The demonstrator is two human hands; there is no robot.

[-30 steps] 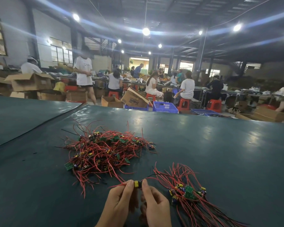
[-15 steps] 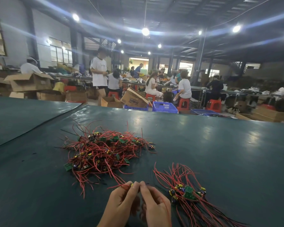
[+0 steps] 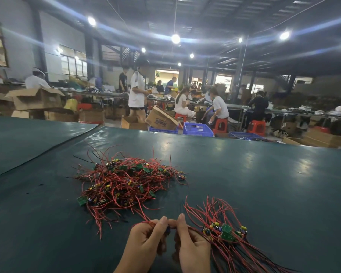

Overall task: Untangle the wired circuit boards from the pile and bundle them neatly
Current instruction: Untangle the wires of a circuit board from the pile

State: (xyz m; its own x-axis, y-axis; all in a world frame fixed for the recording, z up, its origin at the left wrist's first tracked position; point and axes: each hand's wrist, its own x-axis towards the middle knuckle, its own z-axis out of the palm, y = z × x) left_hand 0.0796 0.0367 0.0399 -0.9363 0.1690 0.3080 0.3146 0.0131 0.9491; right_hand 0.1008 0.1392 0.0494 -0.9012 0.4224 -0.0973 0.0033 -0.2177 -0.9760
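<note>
Holding: your left hand and right hand meet at the near edge of the table, fingertips almost touching, with one small board between them.
Left hand: your fingers are curled, and thumb and forefinger pinch the board's left side.
Right hand: your fingers are curled too, and thumb and forefinger pinch the board from the right.
Board: your fingers hide most of it; only a dark blue part shows between your fingertips.
Wire: a red wire runs from your left fingertips up towards the pile; you cannot tell whether it is caught there.
Bundle: the bundle lies just right of your right hand and touches it. Its green boards with yellow parts cluster together, while red and black wires fan out away from you and towards the near right corner.
Pile: the pile sits beyond your left hand, apart from the bundle, a tangle of red wires with green boards poking out at the edges.
Table: a dark green sheet covers it, and a second sheet lies at far left.
Floor beyond: blue baskets, a tilted box and red stools.
People: several sit or stand at the long benches, one standing in a white shirt.
Lamps: round lamps glare from the dark roof.
</note>
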